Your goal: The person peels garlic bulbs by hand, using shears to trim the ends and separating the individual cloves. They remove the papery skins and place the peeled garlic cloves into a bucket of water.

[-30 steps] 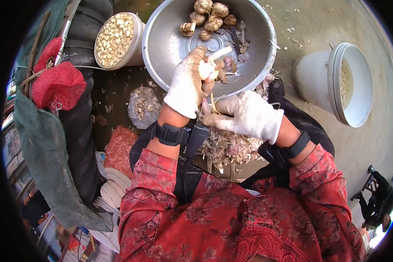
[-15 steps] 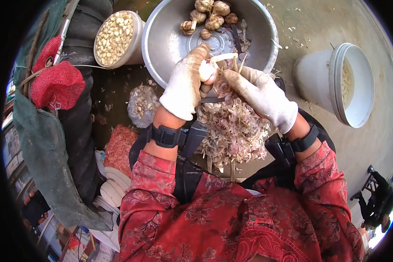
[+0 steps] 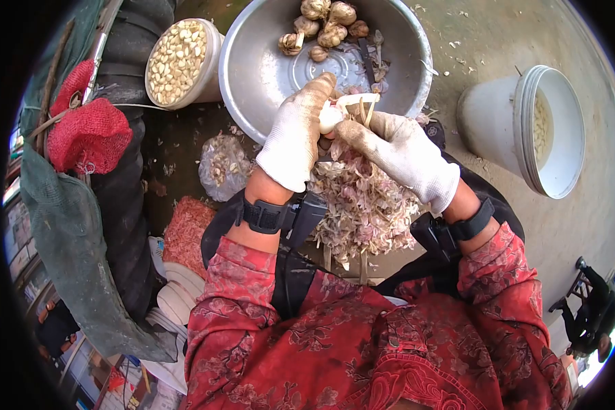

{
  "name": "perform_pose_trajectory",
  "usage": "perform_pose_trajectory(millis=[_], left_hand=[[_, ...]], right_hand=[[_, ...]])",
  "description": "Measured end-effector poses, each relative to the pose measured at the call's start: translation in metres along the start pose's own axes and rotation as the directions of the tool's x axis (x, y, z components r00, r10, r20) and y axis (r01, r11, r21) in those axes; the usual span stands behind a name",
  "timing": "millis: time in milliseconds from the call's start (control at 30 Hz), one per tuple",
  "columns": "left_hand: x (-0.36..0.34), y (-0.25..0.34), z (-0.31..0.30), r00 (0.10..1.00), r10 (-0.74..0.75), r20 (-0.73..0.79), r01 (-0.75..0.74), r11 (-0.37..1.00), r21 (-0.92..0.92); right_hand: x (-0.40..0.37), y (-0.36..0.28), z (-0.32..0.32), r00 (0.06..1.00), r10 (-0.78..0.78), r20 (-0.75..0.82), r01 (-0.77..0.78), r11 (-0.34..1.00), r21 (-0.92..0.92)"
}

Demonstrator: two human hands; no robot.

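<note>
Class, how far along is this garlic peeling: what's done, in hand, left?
Done: a tub full of peeled cloves, and a heap of skins. In hand: the left hand holds one garlic bulb while the right hand pinches its skin. Left: a few whole bulbs in the basin.

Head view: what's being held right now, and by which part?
A garlic bulb. The left hand has its grip around the bulb's rounded body. The right hand pinches it at the stalk end, where loose skin sticks out.

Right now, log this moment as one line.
left hand: holds garlic bulb | right hand: pinches garlic skin | peel pile beneath | metal basin behind
</note>
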State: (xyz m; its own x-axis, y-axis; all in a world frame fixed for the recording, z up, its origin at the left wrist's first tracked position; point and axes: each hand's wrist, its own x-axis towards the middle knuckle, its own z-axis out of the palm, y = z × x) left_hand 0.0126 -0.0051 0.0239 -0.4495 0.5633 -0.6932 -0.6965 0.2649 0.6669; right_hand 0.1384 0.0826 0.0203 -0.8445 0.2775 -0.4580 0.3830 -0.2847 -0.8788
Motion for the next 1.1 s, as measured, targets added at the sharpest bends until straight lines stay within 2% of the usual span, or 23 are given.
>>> perform_pose_trajectory(millis=[67, 133, 200, 267, 333, 400, 433, 500, 633, 700, 733, 767, 800, 833, 867, 900, 933, 967, 1000, 1033, 1100], left_hand=[[-0.001, 0.000, 0.001, 0.999, -0.012, -0.045, 0.013, 1.000, 0.021], [0.002, -0.004, -0.005, 0.998, -0.041, 0.048, 0.039, 0.998, 0.043], [0.001, -0.006, -0.006, 0.997, -0.035, 0.068, 0.031, 0.998, 0.056], [0.002, -0.008, -0.009, 0.996, -0.029, 0.088, 0.024, 0.997, 0.069], [0.007, -0.008, -0.016, 0.978, -0.094, 0.184, 0.094, 0.996, 0.010], [0.010, -0.012, -0.018, 0.983, -0.106, 0.153, 0.106, 0.994, 0.006], [0.011, -0.013, -0.017, 0.986, -0.117, 0.122, 0.117, 0.993, 0.003], [0.008, -0.012, -0.014, 0.990, -0.105, 0.091, 0.104, 0.994, 0.009], [0.001, -0.010, -0.006, 0.998, -0.051, 0.041, 0.053, 0.997, -0.048], [0.004, -0.012, -0.005, 0.998, -0.054, 0.017, 0.055, 0.997, -0.054], [0.007, -0.013, -0.005, 0.998, -0.054, -0.007, 0.054, 0.997, -0.062], [0.014, -0.013, -0.012, 0.998, -0.056, -0.005, 0.055, 0.997, -0.060], [0.022, -0.011, -0.024, 0.991, -0.094, 0.098, 0.105, 0.989, -0.103], [0.028, -0.011, -0.032, 0.971, -0.126, 0.203, 0.156, 0.978, -0.140], [0.027, -0.009, -0.027, 0.993, -0.076, 0.088, 0.084, 0.992, -0.096], [0.025, -0.004, -0.025, 0.993, -0.075, 0.088, 0.083, 0.992, -0.097], [0.023, 0.000, -0.023, 0.993, -0.091, 0.070, 0.096, 0.992, -0.079], [0.021, 0.002, -0.023, 0.993, -0.107, 0.051, 0.110, 0.992, -0.063], [0.020, 0.001, -0.022, 0.993, -0.107, 0.051, 0.110, 0.992, -0.064], [0.018, 0.000, -0.020, 0.996, -0.077, 0.054, 0.080, 0.995, -0.056], [0.015, 0.000, -0.019, 0.998, -0.017, 0.060, 0.020, 0.999, -0.040]], right_hand=[[0.000, 0.002, -0.001, 0.999, 0.040, 0.009, -0.041, 0.999, 0.013], [0.002, 0.007, -0.002, 0.997, 0.079, 0.018, -0.080, 0.997, 0.024], [0.005, 0.012, 0.000, 0.993, 0.058, 0.104, -0.081, 0.969, 0.235], [0.004, 0.009, 0.001, 0.995, 0.048, 0.092, -0.066, 0.974, 0.215], [0.002, 0.005, 0.001, 0.996, 0.038, 0.079, -0.052, 0.980, 0.194], [0.000, 0.003, 0.000, 0.999, 0.027, 0.032, -0.027, 1.000, 0.007], [0.000, 0.003, 0.000, 0.999, 0.027, 0.033, -0.027, 1.000, 0.006], [0.000, 0.003, 0.000, 0.999, -0.033, -0.008, 0.031, 0.985, -0.170], [-0.004, -0.001, 0.000, 0.999, -0.041, -0.002, 0.039, 0.953, -0.302], [-0.003, 0.001, -0.003, 0.992, -0.114, 0.056, 0.125, 0.802, -0.585], [-0.004, 0.000, -0.003, 0.992, -0.115, 0.053, 0.124, 0.802, -0.585], [-0.005, -0.003, -0.001, 0.988, -0.110, 0.108, 0.154, 0.709, -0.689], [-0.007, -0.004, 0.002, 0.982, -0.097, 0.162, 0.187, 0.602, -0.776], [-0.011, 0.000, 0.006, 0.973, -0.050, 0.227, 0.216, 0.555, -0.803], [-0.011, 0.015, 0.008, 0.962, -0.127, 0.241, 0.271, 0.554, -0.787], [-0.010, 0.022, 0.009, 0.945, -0.202, 0.256, 0.326, 0.548, -0.770], [-0.009, 0.026, 0.006, 0.945, -0.201, 0.257, 0.326, 0.547, -0.771], [-0.006, 0.023, 0.003, 0.975, -0.155, 0.162, 0.222, 0.754, -0.619], [-0.004, 0.013, 0.001, 0.993, -0.085, 0.079, 0.110, 0.904, -0.414], [-0.004, -0.002, -0.005, 0.993, 0.095, 0.069, -0.073, 0.958, -0.277], [-0.002, -0.013, -0.012, 0.983, 0.179, 0.033, -0.170, 0.968, -0.186]])
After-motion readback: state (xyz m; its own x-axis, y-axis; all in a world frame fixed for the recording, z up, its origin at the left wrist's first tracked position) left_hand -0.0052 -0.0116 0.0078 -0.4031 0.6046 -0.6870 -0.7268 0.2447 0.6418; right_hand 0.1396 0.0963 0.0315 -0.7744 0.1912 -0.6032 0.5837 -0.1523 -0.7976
